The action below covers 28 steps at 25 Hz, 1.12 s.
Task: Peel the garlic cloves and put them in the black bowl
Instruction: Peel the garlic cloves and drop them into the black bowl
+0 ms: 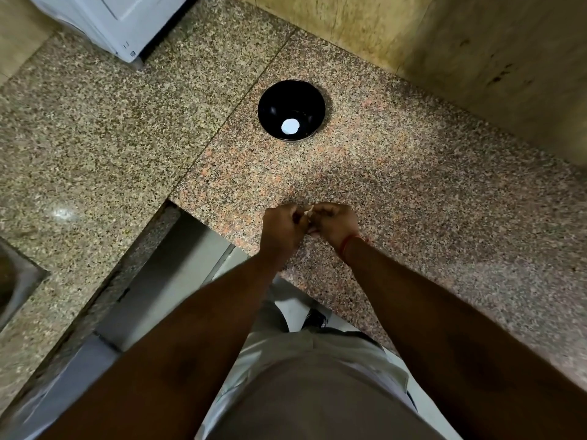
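Note:
A black bowl [291, 101] stands on the speckled granite counter [428, 198], toward the back; a bright white patch shows at its bottom, and I cannot tell whether that is a clove or a reflection. Nearer to me, my left hand [282, 228] and my right hand [336, 225] meet above the counter's front part with fingers curled. Between them they pinch a small pale garlic clove [308, 213], of which only a sliver shows. A red thread circles my right wrist.
The counter is L-shaped; its inner corner edge runs just left of my hands, with the floor and my legs below. A steel sink [16, 287] sits at the far left. A white appliance [111, 23] stands at the back left. A tiled wall rises behind the bowl.

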Available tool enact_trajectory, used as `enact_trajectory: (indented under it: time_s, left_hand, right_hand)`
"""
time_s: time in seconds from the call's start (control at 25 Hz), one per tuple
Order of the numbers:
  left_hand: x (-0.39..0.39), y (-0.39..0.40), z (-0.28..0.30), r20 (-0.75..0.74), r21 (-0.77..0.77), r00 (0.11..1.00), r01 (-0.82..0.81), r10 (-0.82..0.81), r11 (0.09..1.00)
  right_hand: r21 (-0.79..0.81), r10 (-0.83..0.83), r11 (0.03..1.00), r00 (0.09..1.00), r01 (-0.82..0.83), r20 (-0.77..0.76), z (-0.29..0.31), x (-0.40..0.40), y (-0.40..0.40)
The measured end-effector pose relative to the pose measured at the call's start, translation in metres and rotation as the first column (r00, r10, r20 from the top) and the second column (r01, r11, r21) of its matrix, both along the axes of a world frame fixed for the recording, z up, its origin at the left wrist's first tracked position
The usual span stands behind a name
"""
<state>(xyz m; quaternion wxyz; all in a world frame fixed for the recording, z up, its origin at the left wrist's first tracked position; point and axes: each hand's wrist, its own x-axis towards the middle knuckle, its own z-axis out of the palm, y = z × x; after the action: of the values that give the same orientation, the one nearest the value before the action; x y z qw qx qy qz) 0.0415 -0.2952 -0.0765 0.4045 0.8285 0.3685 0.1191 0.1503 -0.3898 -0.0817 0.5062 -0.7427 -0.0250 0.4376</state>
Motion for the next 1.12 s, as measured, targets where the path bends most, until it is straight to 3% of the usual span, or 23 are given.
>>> enact_trajectory:
  time_s: [0.28,0.76,0.92,1.12]
  left_hand:
    - [0.0,0.004,0.001,-0.018,0.07,0.997,0.074,-0.073,0.995]
    - [0.004,0.01,-0.007,-0.047,0.025,0.996,0.083,-0.082,0.996]
    - [0.003,0.003,-0.007,0.008,0.046,1.0,0.013,-0.014,0.999]
    - [-0.002,-0.001,-0.012,0.061,-0.084,0.98,-0.185,0.19,0.979]
  right_hand:
    - [0.003,-0.032,0.999,0.999,0.032,-0.04,0.007,0.001,0.0]
    - [0.01,-0.076,0.997,0.995,0.076,-0.068,0.008,0.002,0.001]
    - [0.026,-0.114,0.993,0.99,0.116,-0.078,0.006,-0.001,0.001]
    - [0.024,-0.109,0.993,0.991,0.112,-0.079,0.003,-0.002,0.004]
